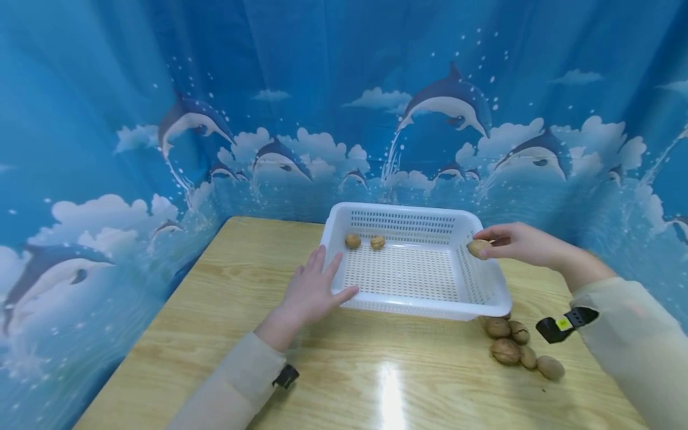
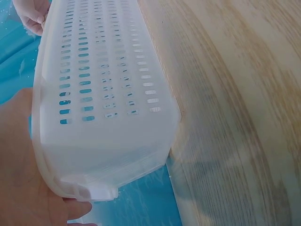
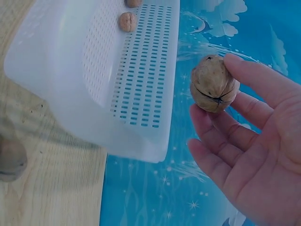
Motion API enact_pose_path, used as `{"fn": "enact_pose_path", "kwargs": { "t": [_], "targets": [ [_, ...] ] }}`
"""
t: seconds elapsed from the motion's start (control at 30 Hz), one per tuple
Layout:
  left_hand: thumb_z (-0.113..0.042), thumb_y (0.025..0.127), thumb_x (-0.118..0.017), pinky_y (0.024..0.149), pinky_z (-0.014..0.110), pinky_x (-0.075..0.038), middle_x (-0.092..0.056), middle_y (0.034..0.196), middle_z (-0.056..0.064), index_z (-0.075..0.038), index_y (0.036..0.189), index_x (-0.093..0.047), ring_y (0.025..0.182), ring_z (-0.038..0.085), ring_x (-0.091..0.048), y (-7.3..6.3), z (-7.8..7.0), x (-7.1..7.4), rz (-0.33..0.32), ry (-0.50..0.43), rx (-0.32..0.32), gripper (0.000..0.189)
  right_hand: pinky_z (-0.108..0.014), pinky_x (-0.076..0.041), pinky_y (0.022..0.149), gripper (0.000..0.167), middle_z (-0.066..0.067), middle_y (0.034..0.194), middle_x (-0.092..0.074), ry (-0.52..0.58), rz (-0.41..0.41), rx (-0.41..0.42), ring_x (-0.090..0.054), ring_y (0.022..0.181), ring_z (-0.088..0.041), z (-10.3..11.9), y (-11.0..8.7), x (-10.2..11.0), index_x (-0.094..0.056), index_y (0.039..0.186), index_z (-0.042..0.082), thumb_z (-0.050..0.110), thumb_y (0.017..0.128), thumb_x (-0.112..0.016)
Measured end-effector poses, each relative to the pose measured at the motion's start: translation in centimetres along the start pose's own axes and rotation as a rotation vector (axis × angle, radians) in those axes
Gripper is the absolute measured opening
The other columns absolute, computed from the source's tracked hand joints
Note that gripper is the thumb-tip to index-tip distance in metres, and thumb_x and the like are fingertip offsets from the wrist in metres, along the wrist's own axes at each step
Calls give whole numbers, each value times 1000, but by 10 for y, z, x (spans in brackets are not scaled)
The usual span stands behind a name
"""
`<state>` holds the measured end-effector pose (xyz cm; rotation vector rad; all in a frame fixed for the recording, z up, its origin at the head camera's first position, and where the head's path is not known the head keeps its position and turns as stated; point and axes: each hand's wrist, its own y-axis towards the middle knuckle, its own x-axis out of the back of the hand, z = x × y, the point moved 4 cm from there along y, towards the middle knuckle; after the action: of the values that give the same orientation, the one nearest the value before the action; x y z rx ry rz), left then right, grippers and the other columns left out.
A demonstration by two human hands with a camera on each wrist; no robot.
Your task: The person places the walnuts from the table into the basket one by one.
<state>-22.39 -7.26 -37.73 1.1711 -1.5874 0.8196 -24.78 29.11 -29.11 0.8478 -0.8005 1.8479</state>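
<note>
White plastic, perforated throughout: the basket (image 1: 408,278) stands on the wood-grain bench (image 1: 215,334), as I see it on my remote head view. Two walnuts (image 1: 352,241) lie on its floor towards the far left corner, close together but apart.

I find the left hand (image 1: 310,291) with fingers spread wide, set against the basket's left end, thumb at the near rim. I note the right hand (image 1: 516,243) pinching one walnut (image 3: 214,84) between thumb and fingertips; my right wrist view shows a dark crack in its shell. From the head, that walnut appears over the basket's right end; from the wrist, it sits clear of the rim.

A cluster of walnuts (image 1: 506,351) rests on the bench beside the near right corner; I count five plainly, the rear ones close to the rim. Behind the bench hangs a blue curtain (image 1: 322,60) printed with dolphins and clouds.
</note>
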Motion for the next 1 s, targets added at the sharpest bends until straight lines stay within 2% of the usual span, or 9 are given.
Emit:
{"fn": "enact_pose_path", "kwargs": {
  "t": [0.37,0.57,0.77,0.87,1.0],
  "targets": [
    [-70,85,-41,109,55,-16,-3,156,13,-18,150,-19,141,31,-5,0,1,-1,-11,0,-2,86,-52,-46,86,60,-25,130,-50,-18,26,40,-49,115,-41,10,35,-2,-49,132,-2,39,89,-61],
    [-72,84,-39,109,55,-17,-2,156,13,-19,150,-19,141,30,-4,2,2,-3,-10,13,1,87,-56,-41,91,61,-26,130,-48,-16,49,23,-45,118,-42,15,54,-3,-48,132,-3,39,90,-61],
    [-72,84,-38,109,54,-16,-2,156,12,-19,150,-19,141,30,-5,3,0,-2,-12,11,0,87,-61,-36,93,66,-27,135,-43,-17,10,-14,-39,122,-44,16,71,3,-45,135,-1,44,89,-59],
    [-71,85,-40,109,54,-16,-2,156,12,-19,150,-19,141,29,-4,2,-1,-1,-8,-1,-6,86,-60,-37,92,65,-25,134,-45,12,23,-32,-41,121,-43,13,81,-3,-46,135,0,45,89,-59],
    [-70,85,-40,109,54,-16,-3,156,13,-19,150,-20,141,30,-5,1,0,-1,-14,9,-4,85,-58,-39,93,59,-23,129,-50,40,39,-14,-45,118,-40,12,98,-21,-49,132,0,40,89,-61]
  ]
}}
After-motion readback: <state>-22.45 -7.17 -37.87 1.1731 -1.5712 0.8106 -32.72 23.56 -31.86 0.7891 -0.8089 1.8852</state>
